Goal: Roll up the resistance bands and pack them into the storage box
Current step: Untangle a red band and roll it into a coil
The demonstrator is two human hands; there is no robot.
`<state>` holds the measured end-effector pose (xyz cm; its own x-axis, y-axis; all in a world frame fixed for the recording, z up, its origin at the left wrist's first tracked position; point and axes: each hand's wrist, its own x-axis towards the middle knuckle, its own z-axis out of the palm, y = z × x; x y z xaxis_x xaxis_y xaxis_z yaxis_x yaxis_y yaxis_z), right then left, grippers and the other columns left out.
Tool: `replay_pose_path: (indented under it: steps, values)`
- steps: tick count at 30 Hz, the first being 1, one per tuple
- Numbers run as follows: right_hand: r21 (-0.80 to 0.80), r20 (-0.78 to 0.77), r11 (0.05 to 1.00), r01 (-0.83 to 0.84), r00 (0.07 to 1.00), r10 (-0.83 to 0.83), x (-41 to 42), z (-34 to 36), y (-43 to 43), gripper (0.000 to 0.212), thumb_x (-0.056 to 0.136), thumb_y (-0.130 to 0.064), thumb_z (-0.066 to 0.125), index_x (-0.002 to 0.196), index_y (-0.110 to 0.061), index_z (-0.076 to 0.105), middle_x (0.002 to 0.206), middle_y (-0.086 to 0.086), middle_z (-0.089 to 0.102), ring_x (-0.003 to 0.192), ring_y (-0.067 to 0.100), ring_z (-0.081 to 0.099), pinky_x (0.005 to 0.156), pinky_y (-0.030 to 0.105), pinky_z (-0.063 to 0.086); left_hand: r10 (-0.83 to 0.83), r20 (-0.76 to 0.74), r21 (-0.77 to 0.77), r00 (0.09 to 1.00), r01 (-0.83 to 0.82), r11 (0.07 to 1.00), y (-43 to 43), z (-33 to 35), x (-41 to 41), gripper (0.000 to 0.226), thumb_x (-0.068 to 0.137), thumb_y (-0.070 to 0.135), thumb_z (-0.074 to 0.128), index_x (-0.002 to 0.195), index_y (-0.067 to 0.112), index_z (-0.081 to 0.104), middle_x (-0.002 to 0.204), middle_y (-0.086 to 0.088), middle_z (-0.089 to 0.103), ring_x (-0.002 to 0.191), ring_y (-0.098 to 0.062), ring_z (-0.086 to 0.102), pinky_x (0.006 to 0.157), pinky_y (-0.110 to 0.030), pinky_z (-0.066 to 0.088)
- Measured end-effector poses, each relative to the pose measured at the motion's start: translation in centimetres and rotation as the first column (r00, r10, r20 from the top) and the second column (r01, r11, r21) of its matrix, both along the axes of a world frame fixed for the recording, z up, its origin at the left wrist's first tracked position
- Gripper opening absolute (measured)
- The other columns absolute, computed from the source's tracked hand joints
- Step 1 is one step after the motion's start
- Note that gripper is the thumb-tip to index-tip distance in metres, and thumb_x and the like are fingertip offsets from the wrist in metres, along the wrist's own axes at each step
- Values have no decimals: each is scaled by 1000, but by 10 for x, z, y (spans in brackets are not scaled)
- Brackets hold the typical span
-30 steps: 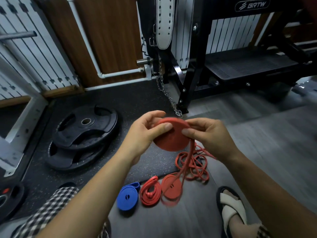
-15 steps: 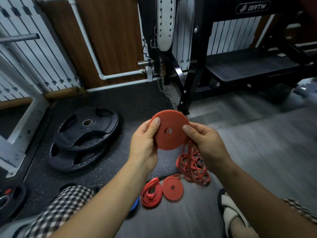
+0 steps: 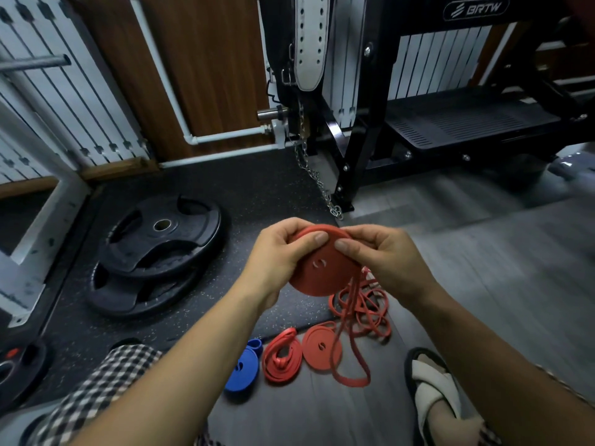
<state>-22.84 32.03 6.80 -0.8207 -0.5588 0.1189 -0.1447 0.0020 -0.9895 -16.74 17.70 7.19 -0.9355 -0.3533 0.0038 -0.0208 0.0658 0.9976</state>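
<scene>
A red resistance band wound into a flat disc (image 3: 322,272) is held in front of me. My left hand (image 3: 277,255) grips its left edge, thumb on top. My right hand (image 3: 383,259) pinches its right side, thumb on the face. The band's loose tail (image 3: 349,362) hangs down to the floor. Below lie a tangled pile of thin red bands (image 3: 363,312), a rolled red band (image 3: 322,347), a loosely coiled red band (image 3: 281,357) and a rolled blue band (image 3: 243,370). No storage box is in view.
Two black weight plates (image 3: 154,252) are stacked on the rubber mat at left. A black machine frame (image 3: 367,123) with a hanging chain (image 3: 317,185) stands ahead. My sandalled foot (image 3: 431,391) rests at lower right, and another plate (image 3: 16,371) lies at far left.
The red disc has tilted flatter and dropped a little. Both thumbs have shifted onto its top edge, and the loose tail now hangs lower, reaching past the rolled red band.
</scene>
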Motion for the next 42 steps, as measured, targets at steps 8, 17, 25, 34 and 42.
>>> replay_pose_path:
  steps: [8, 17, 25, 34, 42]
  values:
    - [-191, 341, 979, 74, 940, -5, 6, -16, -6, 26, 68, -23, 64, 91, -11, 69, 80, 8, 74, 73, 18, 70, 71, 27, 59, 279, 23, 545, 960, -246, 801, 12, -2, -2, 8, 88, 15, 57, 81, 12, 58, 69, -2, 64, 60, -11, 58, 56, -23, 51]
    - [-111, 195, 988, 111, 977, -88, -4, -8, 1, 11, 82, -8, 60, 88, -14, 67, 72, -1, 73, 67, 9, 68, 64, 19, 56, 83, 9, 377, 996, -81, 923, 5, -6, 0, 10, 85, 13, 60, 95, 15, 60, 79, 2, 66, 73, -9, 61, 66, -18, 50]
    - [14, -2, 1000, 11, 1000, -11, 0, -7, 2, 16, 80, -5, 65, 86, -20, 68, 72, -9, 72, 70, 1, 66, 67, 14, 52, 25, 9, 29, 1000, -25, 999, 6, -4, 0, 9, 80, 5, 66, 78, 14, 65, 69, 2, 63, 63, -5, 56, 60, -15, 46]
    - [-22, 106, 999, 29, 994, -27, -6, -1, 12, 14, 82, -2, 61, 91, -11, 66, 69, -7, 71, 68, 5, 68, 64, 15, 54, 94, 8, 335, 996, -92, 938, 8, -4, -3, 6, 82, 7, 62, 85, 11, 64, 72, 1, 67, 68, -11, 59, 67, -23, 48]
    - [7, 63, 1000, -2, 998, 2, -9, 4, 18, 15, 80, -1, 62, 88, -13, 66, 68, -8, 71, 67, 2, 67, 64, 13, 53, -76, 65, 131, 995, 67, 989, 7, -4, -4, 18, 75, -3, 67, 82, 13, 64, 73, -1, 66, 67, -12, 60, 67, -24, 50]
